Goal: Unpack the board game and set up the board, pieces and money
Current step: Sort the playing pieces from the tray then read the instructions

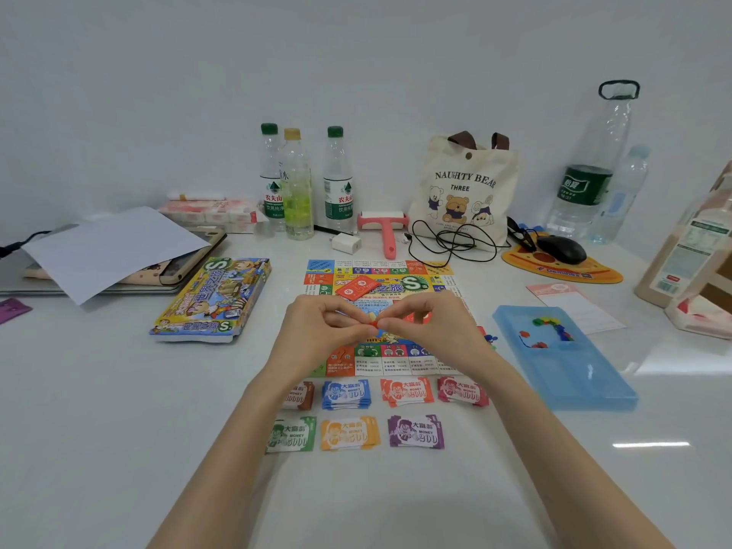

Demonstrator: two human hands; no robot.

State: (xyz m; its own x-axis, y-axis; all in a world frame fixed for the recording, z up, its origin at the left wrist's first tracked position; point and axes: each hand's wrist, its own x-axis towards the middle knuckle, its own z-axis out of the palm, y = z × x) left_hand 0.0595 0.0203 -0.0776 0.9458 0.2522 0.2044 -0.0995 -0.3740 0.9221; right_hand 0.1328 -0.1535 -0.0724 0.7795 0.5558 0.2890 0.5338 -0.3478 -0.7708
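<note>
The colourful game board [380, 271] lies flat in the middle of the white table. Over its centre my left hand [321, 330] and my right hand [431, 326] meet, both pinching one small red piece [375, 324] between fingertips. A red card stack [357, 288] rests on the board behind my hands. Play money sits in several sorted piles [346, 394] along the board's near edge. The game box lid [214, 299] lies to the left. A blue plastic tray [562, 358] on the right holds several small coloured pieces [548, 326].
Three bottles [297, 184], a pink lint roller [382, 227], a charger with cable [447, 239] and a tote bag [463, 188] line the back. Papers and a laptop [111, 251] lie left; a mouse on its pad [560, 251] and large bottles [594, 172] stand right.
</note>
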